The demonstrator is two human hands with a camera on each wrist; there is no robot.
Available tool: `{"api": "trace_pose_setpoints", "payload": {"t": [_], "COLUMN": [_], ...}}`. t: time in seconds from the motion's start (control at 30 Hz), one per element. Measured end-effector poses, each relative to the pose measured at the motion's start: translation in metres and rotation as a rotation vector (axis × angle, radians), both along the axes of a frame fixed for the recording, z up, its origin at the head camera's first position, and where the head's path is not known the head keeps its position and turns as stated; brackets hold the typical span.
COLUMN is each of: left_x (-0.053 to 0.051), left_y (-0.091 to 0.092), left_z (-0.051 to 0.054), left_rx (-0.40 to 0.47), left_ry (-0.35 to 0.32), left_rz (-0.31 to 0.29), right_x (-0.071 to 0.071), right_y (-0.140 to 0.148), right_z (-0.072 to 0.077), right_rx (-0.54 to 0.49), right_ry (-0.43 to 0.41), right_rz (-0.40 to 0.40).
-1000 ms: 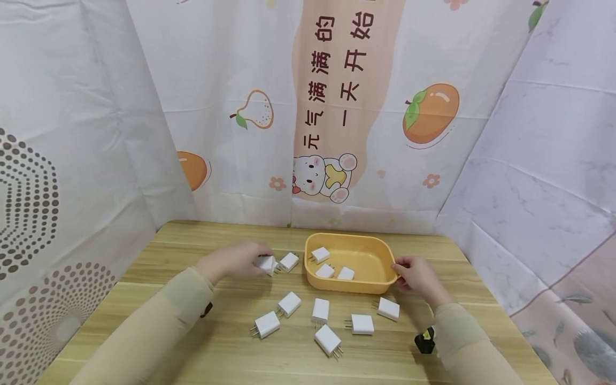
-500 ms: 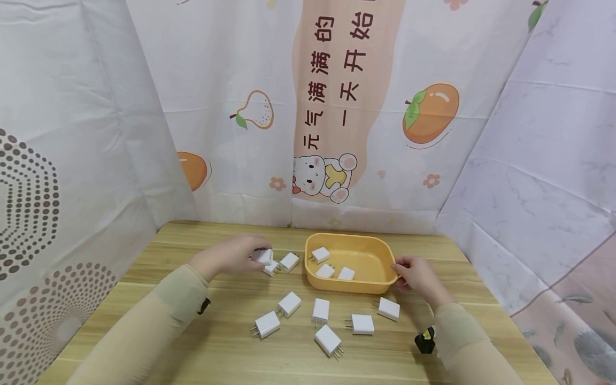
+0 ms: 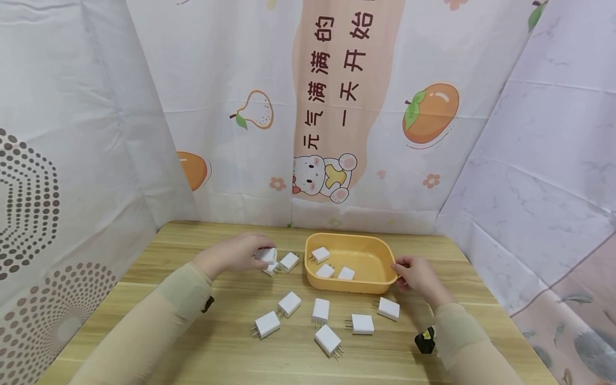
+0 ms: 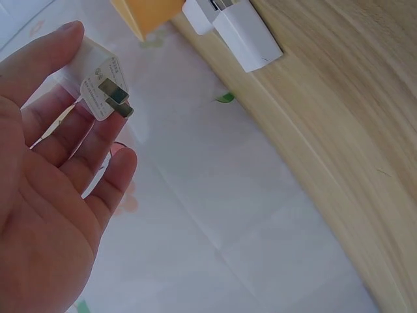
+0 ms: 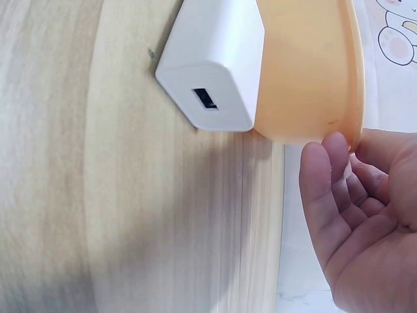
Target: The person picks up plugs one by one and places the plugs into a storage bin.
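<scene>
On the wooden table [image 3: 231, 342], the nearest charger [image 3: 328, 340] lay with its prongs toward the near right. Five more white chargers [image 3: 362, 324] were scattered around and behind it.

Beyond them, the right hand [image 3: 417, 274] pinched the right end of a yellow tray [image 3: 351, 285] with thumb and fingers. Three small chargers [image 3: 324, 271] lay inside the tray, toward its left and front.

Left of the tray, the left hand [image 3: 236, 253] clamped a held charger [image 3: 267, 255] between thumb and fingers, two flat prongs showing in the left wrist view. It was just over a lower charger [image 3: 271, 269]; whether they touched could not be told. A neighbouring charger [image 3: 289, 262] lay between that and the tray.

Farthest back hung a cloth [image 3: 231, 171] printed with fruit and lettering.
</scene>
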State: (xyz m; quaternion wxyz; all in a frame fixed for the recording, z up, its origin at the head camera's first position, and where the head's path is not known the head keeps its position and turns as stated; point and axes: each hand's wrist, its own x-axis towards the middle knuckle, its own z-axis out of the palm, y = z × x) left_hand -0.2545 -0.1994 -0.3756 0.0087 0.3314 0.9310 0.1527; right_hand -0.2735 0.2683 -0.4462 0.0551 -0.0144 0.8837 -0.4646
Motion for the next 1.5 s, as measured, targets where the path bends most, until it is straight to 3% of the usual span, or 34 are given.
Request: {"api": "trace_pose_setpoints", "payload": {"t": [0.17,0.5,0.7,1.23,1.5], "left_x": [-0.003,-0.008,-0.012,-0.024,-0.028], "left_y": [0.006,0.026,0.041,0.083,0.104], "left_z": [0.002,0.005,0.006,0.007,0.010], "left_rx": [0.003,-0.013,-0.008,-0.013,0.002], "left_ry": [0.007,0.005,0.037,0.085,0.082], "left_rz": [-0.017,0.003,0.003,0.131,0.161], "right_x": [0.000,-0.001,0.000,-0.001,-0.001], "right_y": [0.000,0.000,0.000,0.001,0.001], "right_z": [0.001,-0.001,-0.002,-0.002,-0.003], "right_rx": [-0.001,0.000,-0.004,0.020,0.014], "right_ry": [-0.003,-0.002,-0.003,0.000,0.003], "right_rz": [-0.003,-0.007,-0.008,-0.006,-0.008]}}
